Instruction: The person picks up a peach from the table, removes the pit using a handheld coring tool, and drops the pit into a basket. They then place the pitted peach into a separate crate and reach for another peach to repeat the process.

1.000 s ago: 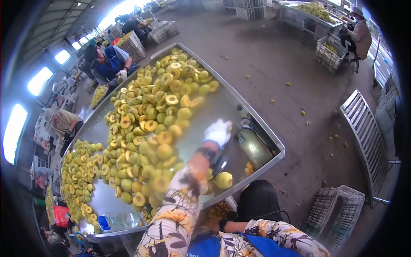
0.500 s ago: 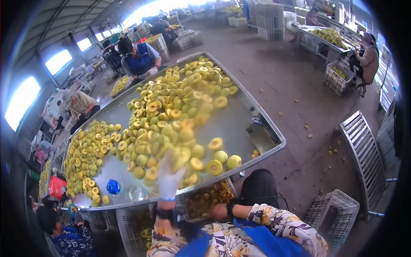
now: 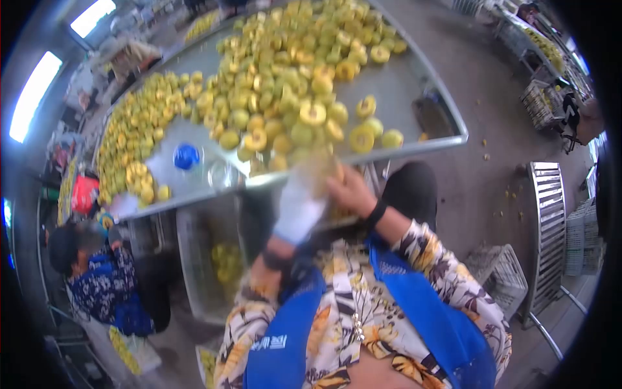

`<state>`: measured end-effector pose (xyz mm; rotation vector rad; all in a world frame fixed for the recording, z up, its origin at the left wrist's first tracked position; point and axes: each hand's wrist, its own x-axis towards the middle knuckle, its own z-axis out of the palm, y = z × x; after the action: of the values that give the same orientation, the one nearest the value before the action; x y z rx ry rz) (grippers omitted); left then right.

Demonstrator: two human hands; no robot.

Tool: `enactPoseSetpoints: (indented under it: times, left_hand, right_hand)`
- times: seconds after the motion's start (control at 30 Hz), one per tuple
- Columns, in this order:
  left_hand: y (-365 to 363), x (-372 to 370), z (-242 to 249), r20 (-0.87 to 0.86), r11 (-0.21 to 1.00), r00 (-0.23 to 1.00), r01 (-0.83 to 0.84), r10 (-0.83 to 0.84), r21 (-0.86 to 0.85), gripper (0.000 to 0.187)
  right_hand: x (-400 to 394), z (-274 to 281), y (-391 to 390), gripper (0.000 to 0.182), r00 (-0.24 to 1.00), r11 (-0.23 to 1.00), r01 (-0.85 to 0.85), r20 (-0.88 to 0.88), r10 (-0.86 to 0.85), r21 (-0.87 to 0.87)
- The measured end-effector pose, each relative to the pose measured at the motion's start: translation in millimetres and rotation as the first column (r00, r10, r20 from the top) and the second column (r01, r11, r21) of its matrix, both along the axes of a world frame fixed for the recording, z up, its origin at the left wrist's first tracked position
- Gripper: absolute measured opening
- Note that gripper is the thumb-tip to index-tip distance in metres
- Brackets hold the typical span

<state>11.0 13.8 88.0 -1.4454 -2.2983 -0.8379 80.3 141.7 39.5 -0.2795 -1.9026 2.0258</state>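
Yellow-green fruit halves, peach-like with brown hollows or pits, lie heaped on a metal table. My left hand, in a white glove, is closed around a blurred fruit piece just off the table's near edge. Bare and with a black band at the wrist, my right hand meets it there, fingers curled against the fruit's right side. Whether those fingers hold something small is hidden by blur. Loose fruit halves lie on the table just beyond my hands.
A clear bottle with a blue cap lies on the table's near left. Below stands a crate with some fruit. At the right are a tipped crate and a slatted metal rack. A co-worker sits at the left.
My left hand has drawn back from the heap to the table edge, with fruit in it. My right hand has risen to meet it. The view has tilted down.
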Motion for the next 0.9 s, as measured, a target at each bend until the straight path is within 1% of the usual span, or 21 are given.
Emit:
enactPoseSetpoints:
  times: [0.03,0.07,0.1,0.17,0.23,0.27,0.3,0.33,0.37,0.4,0.43,0.47,0.5,0.53,0.57,0.6,0.63,0.7,0.77,0.83,0.9]
  left_hand:
    - [1.0,-1.0,-1.9,0.07,0.999,0.997,0.011,-0.014,0.042,0.074]
    - [1.3,-0.9,-2.6,0.145,1.0,0.989,0.008,-0.009,0.004,0.078]
    - [-0.2,3.2,1.9,0.49,0.999,0.872,0.006,-0.021,0.032,0.083]
    - [-2.5,3.7,-2.4,0.657,0.959,0.72,0.04,-0.222,0.28,0.066]
    - [-0.3,-5.6,-31.4,0.727,0.929,0.63,-0.023,-0.274,0.37,0.057]
    - [2.3,2.4,-17.3,0.861,0.918,0.396,-0.095,-0.32,0.385,0.058]
    - [4.9,10.5,-3.3,0.925,0.904,0.145,-0.204,-0.351,0.375,0.063]
    - [5.0,11.1,0.9,0.926,0.902,-0.109,-0.294,-0.361,0.317,0.057]
    - [6.0,9.8,0.7,0.859,0.899,-0.349,-0.366,-0.374,0.242,0.05]
    - [8.4,3.8,-15.4,0.813,0.866,-0.402,-0.443,-0.422,0.23,0.045]
    - [9.9,1.3,-28.1,0.814,0.838,-0.365,-0.485,-0.452,0.249,0.045]
    - [11.6,-0.4,-39.2,0.815,0.809,-0.325,-0.523,-0.479,0.267,0.044]
    - [13.0,-4.1,-49.0,0.816,0.779,-0.279,-0.556,-0.505,0.292,0.043]
    - [13.7,-7.4,-51.9,0.851,0.77,-0.213,-0.568,-0.48,0.292,0.041]
    - [13.1,-8.1,-53.9,0.854,0.758,-0.201,-0.585,-0.481,0.289,0.04]
    - [13.1,-7.9,-54.3,0.856,0.747,-0.192,-0.601,-0.48,0.284,0.04]
    - [14.3,-7.9,-53.4,0.858,0.737,-0.182,-0.615,-0.48,0.282,0.039]
    - [17.2,-14.1,-89.4,0.9,0.731,0.026,-0.574,-0.435,0.37,0.038]
    - [20.6,-11.6,-93.0,0.9,0.722,0.111,-0.56,-0.422,0.407,0.039]
    - [24.2,-6.5,-84.1,0.891,0.703,0.073,-0.587,-0.449,0.402,0.044]
    - [20.7,-2.4,-57.5,0.921,0.804,-0.061,-0.513,-0.385,0.302,0.052]
  right_hand:
    - [3.2,9.8,2.2,0.034,0.999,0.995,-0.028,0.037,0.032,-0.099]
    - [6.1,16.6,5.1,0.034,0.997,0.996,-0.045,0.061,0.05,-0.077]
    - [9.5,28.0,7.5,0.033,0.99,0.99,-0.063,0.116,0.077,-0.125]
    - [13.0,25.4,15.0,0.031,0.983,0.951,-0.107,0.114,0.146,-0.289]
    - [16.2,25.1,21.2,0.032,0.963,0.903,-0.148,0.15,0.225,-0.403]
    - [13.9,20.2,21.5,0.034,0.961,0.931,-0.145,0.175,0.213,-0.334]
    - [11.8,15.4,21.7,0.036,0.96,0.954,-0.142,0.2,0.198,-0.264]
    - [5.7,10.0,17.7,0.039,0.97,0.991,-0.113,0.208,0.124,-0.068]
    - [1.0,7.0,13.8,0.041,0.979,0.988,-0.079,0.195,0.052,0.133]
    - [0.4,7.0,13.0,0.043,0.966,0.946,-0.044,0.255,-0.041,0.322]
    - [1.1,27.8,8.4,0.044,0.945,0.867,-0.025,0.295,-0.142,0.497]
    - [2.2,37.6,4.7,0.045,0.917,0.755,-0.019,0.312,-0.247,0.655]
    - [3.0,33.9,5.4,0.041,0.91,0.77,-0.027,0.334,-0.245,0.638]
    - [4.1,33.1,7.8,0.037,0.903,0.783,-0.033,0.354,-0.243,0.621]
    - [5.5,34.0,6.7,0.034,0.894,0.797,-0.042,0.379,-0.24,0.603]
    - [12.3,39.2,4.6,0.031,0.92,0.758,-0.106,0.354,-0.171,0.643]
    - [16.5,36.9,1.3,0.031,0.914,0.755,-0.161,0.385,-0.13,0.636]
    - [23.5,30.2,-2.9,0.03,0.895,0.739,-0.263,0.443,-0.053,0.62]
    - [27.1,24.0,-8.3,0.032,0.872,0.795,-0.197,0.473,-0.125,0.573]
    - [26.5,26.6,-11.7,0.035,0.831,0.842,-0.1,0.509,-0.223,0.53]
    - [27.7,6.5,-2.0,0.041,0.901,0.873,0.055,0.352,-0.253,0.485]
